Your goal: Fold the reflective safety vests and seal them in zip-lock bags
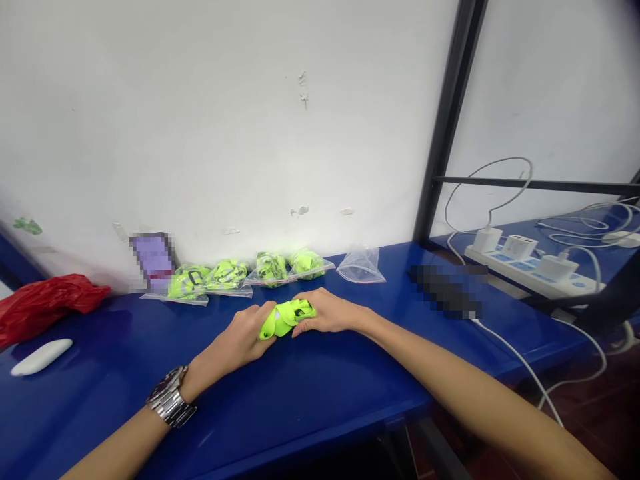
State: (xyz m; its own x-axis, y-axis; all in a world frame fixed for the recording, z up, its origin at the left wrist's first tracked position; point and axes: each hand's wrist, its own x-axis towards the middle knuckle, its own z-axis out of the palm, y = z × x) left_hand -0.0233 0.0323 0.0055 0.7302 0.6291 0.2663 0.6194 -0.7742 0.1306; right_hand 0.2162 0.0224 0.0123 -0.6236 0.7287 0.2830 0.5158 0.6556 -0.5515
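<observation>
Left hand: the left hand [235, 337] is resting on the blue table's top, with its fingers [261, 319] closing around the near end of the neon-yellow bundle [286, 318]. A silver-banded wristwatch [170, 397] is sitting on its wrist.

Right hand: the right hand [325, 313] is lying palm-down, its fingers [303, 315] pressing in on the far end of the same bundle and holding it from the other side.

Held item: the neon-yellow bundle is sitting between both hands, just above the table's blue top [300, 407], with black markings showing on it. It is lying outside any bag.

Bagged: four neon-yellow bundles are lying in clear plastic bags in a loose row along the wall, at [187, 281], [226, 275], [271, 268] and [305, 263], just beyond the hands.

Unfilled: one clear zip bag [361, 265] is lying flat and empty at the right end of that row, near the right hand.

Count: five neon-yellow bundles in all, four bagged and one in the hands.

Left of the row: a crumpled red plastic bag [45, 307], a white oval object [41, 357] and a pixelated purple object [153, 260] are lying on the table.

Right of the row: a pixelated dark object [447, 290] is lying on the table. Beyond it, a white power strip [530, 272] is holding three white chargers [517, 247], with white cables [520, 357] trailing from them, beside a black metal post [447, 113].
</observation>
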